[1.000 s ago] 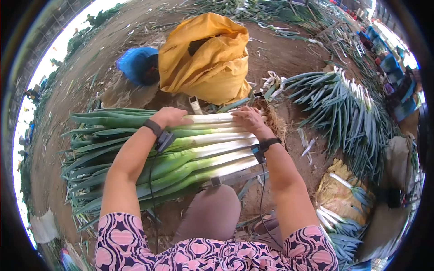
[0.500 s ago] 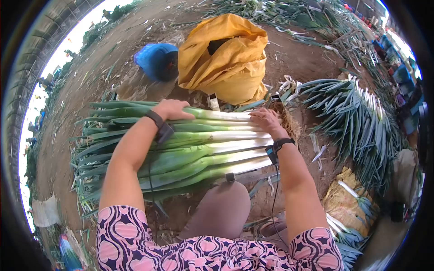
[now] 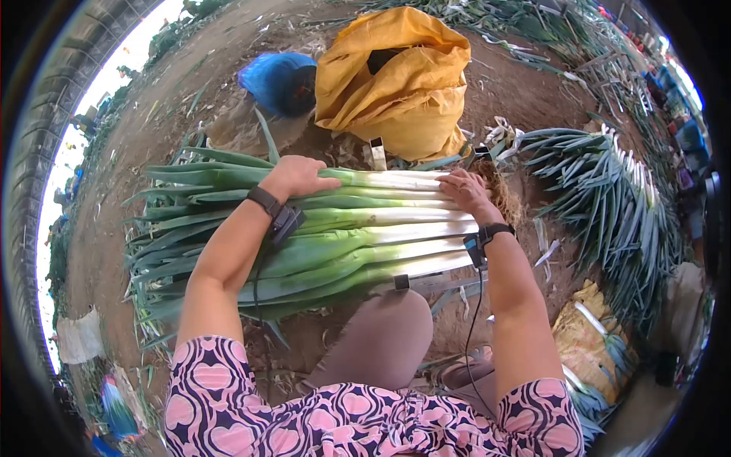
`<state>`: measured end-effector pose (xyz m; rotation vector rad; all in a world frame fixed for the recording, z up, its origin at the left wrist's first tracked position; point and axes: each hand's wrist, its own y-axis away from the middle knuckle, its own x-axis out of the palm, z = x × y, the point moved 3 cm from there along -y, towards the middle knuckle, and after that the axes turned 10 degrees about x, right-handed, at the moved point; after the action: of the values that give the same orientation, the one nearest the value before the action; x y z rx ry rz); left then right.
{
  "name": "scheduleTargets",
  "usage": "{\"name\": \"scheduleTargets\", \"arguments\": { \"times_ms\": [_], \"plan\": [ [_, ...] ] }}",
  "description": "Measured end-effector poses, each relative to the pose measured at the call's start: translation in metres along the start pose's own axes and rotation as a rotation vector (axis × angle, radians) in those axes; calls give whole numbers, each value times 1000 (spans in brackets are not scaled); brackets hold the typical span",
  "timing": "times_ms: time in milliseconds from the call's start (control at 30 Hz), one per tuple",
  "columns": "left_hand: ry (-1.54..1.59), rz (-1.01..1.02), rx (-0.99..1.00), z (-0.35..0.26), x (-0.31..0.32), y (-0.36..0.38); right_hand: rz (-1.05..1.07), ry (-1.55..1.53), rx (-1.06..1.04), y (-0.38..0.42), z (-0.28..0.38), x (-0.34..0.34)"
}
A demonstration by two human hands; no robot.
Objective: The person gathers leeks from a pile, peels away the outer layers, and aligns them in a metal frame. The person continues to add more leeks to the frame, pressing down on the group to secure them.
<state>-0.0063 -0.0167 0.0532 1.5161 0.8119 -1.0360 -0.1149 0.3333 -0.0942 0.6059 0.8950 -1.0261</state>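
Observation:
A broad row of leeks (image 3: 396, 234) lies side by side in front of me, green leaves to the left, white stems and roots to the right. My left hand (image 3: 301, 177) curls over the far edge of the row, its thumb along a leek where green turns to white. Over the white ends near the roots, my right hand (image 3: 466, 190) has its fingers bent round the farthest stems. The palm sides of both hands are hidden. A pale support post (image 3: 378, 154) with a dark top stands just beyond the row.
An orange sack (image 3: 396, 87) and a blue plastic bag (image 3: 278, 82) sit on the dirt floor beyond the leeks. A fanned pile of leeks (image 3: 601, 206) lies at right, with a yellowish sack (image 3: 582, 335) nearer me. My knee (image 3: 381, 335) is close below the row.
The view has shifted, so most things appear a little to the right. At the far edge, a green leaf now sticks up beside my left hand. Both hands stay on the leeks.

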Motion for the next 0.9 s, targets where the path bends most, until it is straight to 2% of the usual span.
{"name": "scheduleTargets", "arguments": {
  "times_ms": [100, 167, 367, 467, 533, 633, 667, 700, 733, 767, 800, 833, 867, 900],
  "plan": [
    [-42, 42, 12, -7, -4, 4, 13, -19, 7, -1, 0, 0],
    [-69, -5, 7, -14, 0, 8, -14, -13, -27, 0, -6, 4],
    [-38, -57, -17, -2, 12, -4, 81, 61, -1, -4, 3, 0],
    [-43, -65, -57, -5, 14, 2, 154, 139, 98, -1, 23, -9],
    [-42, -49, -62, -8, 13, 0, 137, 49, -37, -8, 32, 6],
    [-75, -111, -45, -12, 13, 4, 241, 185, 46, 6, 56, 9],
    [-75, -160, -23, -5, 22, 5, 149, 87, -27, 1, 47, 20],
    [-78, -218, 30, 1, 29, 1, 65, 201, -185, 13, 65, 6],
    [-17, -224, 79, -5, 23, 7, -61, 281, -424, -1, 51, 33],
    [-8, -393, 161, 0, 34, 9, -117, 231, -429, -16, 31, 61],
    [37, -282, 143, -7, 26, 7, -361, 297, -529, -7, 40, 57],
    [60, -218, 71, -5, 26, 2, -268, 218, -423, -24, 28, 78],
    [31, -216, 116, 20, 46, -13, -162, 190, -220, -5, 50, 43],
    [11, -135, 22, 15, 39, -17, -80, 187, -60, -3, 54, 34]
  ]
}}
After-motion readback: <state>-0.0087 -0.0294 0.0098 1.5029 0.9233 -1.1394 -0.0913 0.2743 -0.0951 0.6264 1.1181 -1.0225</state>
